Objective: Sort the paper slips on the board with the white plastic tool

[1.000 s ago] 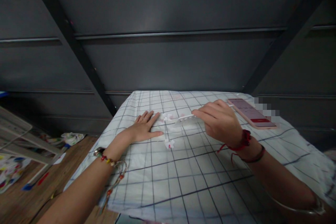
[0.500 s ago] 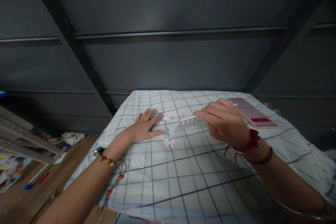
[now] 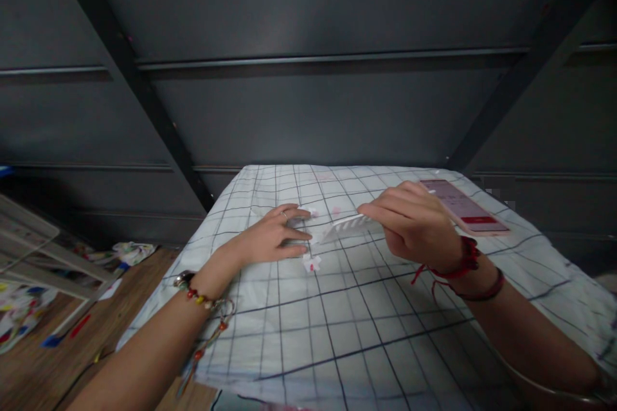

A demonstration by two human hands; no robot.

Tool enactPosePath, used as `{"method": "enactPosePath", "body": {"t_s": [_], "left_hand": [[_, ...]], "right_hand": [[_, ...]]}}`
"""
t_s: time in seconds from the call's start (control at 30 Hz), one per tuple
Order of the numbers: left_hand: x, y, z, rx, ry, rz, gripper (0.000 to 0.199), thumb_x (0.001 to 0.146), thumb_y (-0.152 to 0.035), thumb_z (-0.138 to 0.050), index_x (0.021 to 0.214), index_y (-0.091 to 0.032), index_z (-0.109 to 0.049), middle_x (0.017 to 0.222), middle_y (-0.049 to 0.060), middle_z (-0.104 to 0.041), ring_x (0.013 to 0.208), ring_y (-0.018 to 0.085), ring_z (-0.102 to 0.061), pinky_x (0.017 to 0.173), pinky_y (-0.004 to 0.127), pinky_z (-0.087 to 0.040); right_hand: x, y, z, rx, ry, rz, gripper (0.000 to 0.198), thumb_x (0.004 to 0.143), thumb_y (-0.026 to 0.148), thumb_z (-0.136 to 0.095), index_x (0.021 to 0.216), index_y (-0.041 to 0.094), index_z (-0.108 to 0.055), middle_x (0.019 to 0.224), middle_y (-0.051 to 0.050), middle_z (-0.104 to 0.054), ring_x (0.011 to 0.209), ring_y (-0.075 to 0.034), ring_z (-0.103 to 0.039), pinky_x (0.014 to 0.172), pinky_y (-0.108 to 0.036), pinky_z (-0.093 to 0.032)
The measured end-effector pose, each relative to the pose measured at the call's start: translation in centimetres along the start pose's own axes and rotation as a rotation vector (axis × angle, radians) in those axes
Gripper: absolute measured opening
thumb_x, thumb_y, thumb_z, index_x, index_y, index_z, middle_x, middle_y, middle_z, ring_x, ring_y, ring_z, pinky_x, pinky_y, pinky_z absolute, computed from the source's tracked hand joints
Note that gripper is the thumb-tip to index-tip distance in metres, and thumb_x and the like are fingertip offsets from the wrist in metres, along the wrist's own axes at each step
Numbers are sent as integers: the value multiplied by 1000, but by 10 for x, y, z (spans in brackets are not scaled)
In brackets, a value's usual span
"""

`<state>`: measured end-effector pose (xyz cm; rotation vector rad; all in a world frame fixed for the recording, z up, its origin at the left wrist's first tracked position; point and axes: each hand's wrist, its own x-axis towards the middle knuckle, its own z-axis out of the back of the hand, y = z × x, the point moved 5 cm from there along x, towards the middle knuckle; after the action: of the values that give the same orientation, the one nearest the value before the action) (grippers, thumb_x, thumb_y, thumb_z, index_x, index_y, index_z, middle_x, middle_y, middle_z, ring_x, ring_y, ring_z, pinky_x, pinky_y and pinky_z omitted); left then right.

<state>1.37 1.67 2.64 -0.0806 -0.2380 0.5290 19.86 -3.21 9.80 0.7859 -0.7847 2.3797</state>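
My right hand pinches the upper edge of a thin white piece with a row of pale stripes or slots. That piece slants down to the left toward the cloth; its exact kind is unclear. Fingers apart and slightly bent, my left hand rests low over the cloth, its fingertips beside small white bits partly hidden by them. Just below its thumb lies a small white piece with a red mark, shaped like a jigsaw piece. A short white tip sticks out behind my right hand.
A white cloth with dark grid lines covers the table. A phone with a lit screen lies at the right. Dark panels rise behind. On the wooden floor at left stand a pale rack and scattered items, including a red stick.
My left hand has slid slightly right, its fingers bending from spread flat to curved over the small white bits. My right hand and the white striped piece have barely moved.
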Motion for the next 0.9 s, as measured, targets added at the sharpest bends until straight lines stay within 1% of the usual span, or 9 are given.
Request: {"method": "enactPosePath", "body": {"t_s": [0.1,0.23,0.4,0.5,0.63,0.7,0.8,0.9], "left_hand": [[-1,2,0,34,-21,-1,30,88,-39,-47,109,-22,-62,133,5,-41,123,25,-29,103,43,-19],[0,0,2,21,-49,-4,32,88,-37,-47,112,-20,-60,132,7,-41,123,26,-29,103,42,-21],[1,-3,1,-23,-12,-23,30,87,-40,-49,110,-24,-62,135,4,-37,124,27,-27,103,44,-19],[1,-1,1,-5,-24,-17,29,88,-37,-48,109,-23,-62,135,5,-38,124,26,-27,103,43,-19],[0,2,-2,10,-30,-12,31,88,-37,-48,110,-21,-61,134,7,-38,124,26,-27,103,42,-20],[0,3,-3,3,-31,1,32,87,-37,-48,112,-21,-60,134,7,-38,124,26,-28,103,43,-21],[-1,6,-3,-4,-40,35,35,88,-39,-48,116,-21,-56,133,8,-39,122,27,-30,102,44,-23],[-3,10,0,7,-50,85,38,88,-39,-46,121,-21,-52,134,7,-38,123,26,-29,102,43,-22]], "right_hand": [[0,0,-1,13,14,4,31,66,0,-36,78,15,-60,60,-1,-57,59,-14,-46,58,-28,-32],[-1,-1,0,-3,-18,-11,31,66,-1,-37,79,15,-59,63,-1,-59,60,-14,-47,59,-28,-32],[0,1,-2,-26,-5,-18,29,67,-1,-37,76,16,-59,61,0,-59,59,-13,-47,59,-28,-32],[0,1,-2,7,5,-16,30,65,-1,-36,74,17,-58,60,0,-57,59,-13,-46,59,-27,-32],[-1,0,0,19,-35,-17,30,66,-1,-36,75,16,-59,60,-1,-57,59,-13,-46,58,-28,-31],[-1,-1,-1,9,-41,-24,30,67,-1,-35,75,16,-59,60,-1,-57,58,-13,-45,58,-28,-31],[-1,0,-2,33,-9,-25,30,67,0,-35,74,16,-59,60,-1,-57,59,-13,-46,58,-28,-31],[-2,-1,-1,79,-20,-31,30,66,0,-35,75,15,-59,61,-1,-58,60,-14,-48,58,-29,-32]]}}
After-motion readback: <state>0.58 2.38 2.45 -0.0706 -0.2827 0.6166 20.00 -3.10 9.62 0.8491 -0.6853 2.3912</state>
